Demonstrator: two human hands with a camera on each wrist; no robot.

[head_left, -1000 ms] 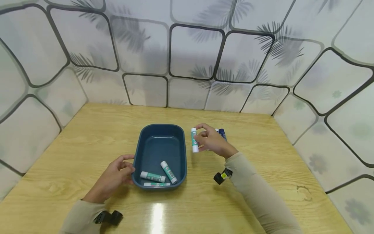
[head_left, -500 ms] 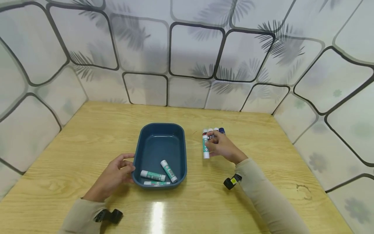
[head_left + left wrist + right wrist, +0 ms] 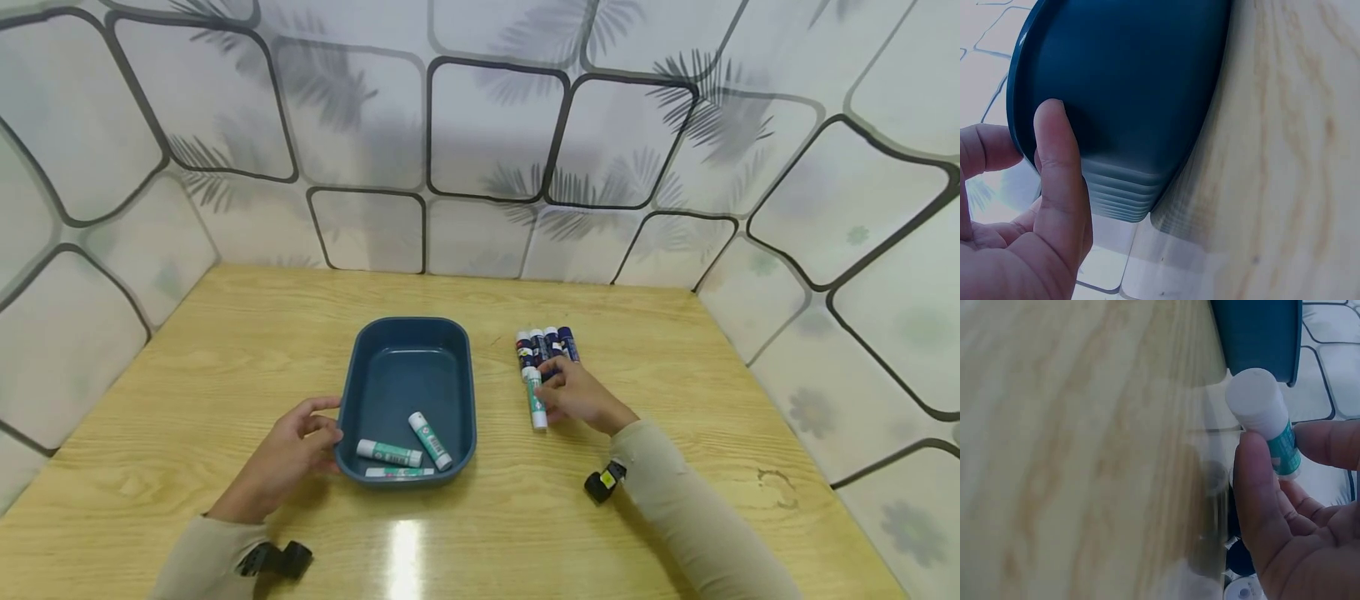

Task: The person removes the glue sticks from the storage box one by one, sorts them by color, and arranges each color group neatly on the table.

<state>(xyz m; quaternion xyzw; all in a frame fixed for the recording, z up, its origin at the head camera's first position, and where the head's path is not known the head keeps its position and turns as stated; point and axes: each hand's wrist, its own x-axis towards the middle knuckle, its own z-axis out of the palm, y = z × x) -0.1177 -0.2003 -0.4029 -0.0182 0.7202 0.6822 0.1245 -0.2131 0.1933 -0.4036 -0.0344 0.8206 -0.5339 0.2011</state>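
Note:
My right hand [image 3: 585, 400] pinches a glue stick [image 3: 536, 404] with a green label and white ends between thumb and fingers. In the right wrist view one white end of the glue stick [image 3: 1257, 403] faces the camera. Just behind it lies a row of several dark-blue-labelled glue sticks [image 3: 539, 346]; it cannot be told whether the held one touches them. At the outer left side of a dark blue plastic bin [image 3: 408, 379], my left hand [image 3: 288, 454] rests fingertips near the rim, thumb along the outer wall [image 3: 1129, 81]. Three green-and-white glue sticks [image 3: 430, 440] lie in the bin's near end.
Everything stands on a wood-grain table [image 3: 255, 350]. Patterned wall covering [image 3: 495, 125] rises along the back and both sides. A small black wrist device [image 3: 606, 482] sits at each cuff.
My right hand has carried the green glue stick rightward from beside the bin, then nearer and lower, in front of the dark blue row. The left hand and bin have stayed put.

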